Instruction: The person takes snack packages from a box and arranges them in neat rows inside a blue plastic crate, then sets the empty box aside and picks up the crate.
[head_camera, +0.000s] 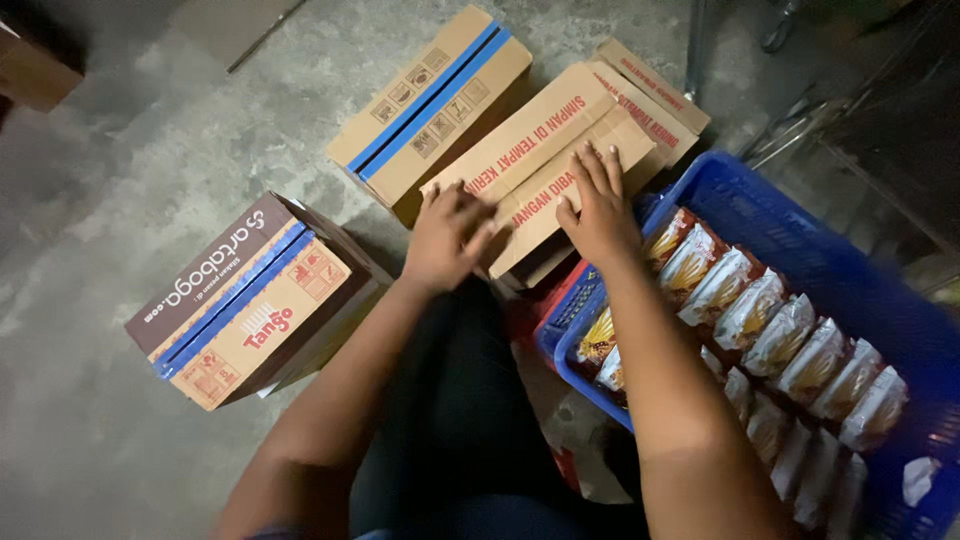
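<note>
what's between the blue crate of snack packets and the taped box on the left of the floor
In the head view, the person's two forearms and dark-clothed lap lie between the blue crate and the taped box. Both hands, left hand and right hand, press the carton flaps.

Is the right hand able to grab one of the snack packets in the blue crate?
Probably yes. The right hand lies flat on the cardboard box flap, right beside the open blue crate; nothing covers the snack packets.

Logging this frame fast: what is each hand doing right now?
Left hand: fingers curled, pressing on the flap of the cardboard box; no clear grasp.
Right hand: open, fingers spread flat on the same flap, holding nothing.
</note>
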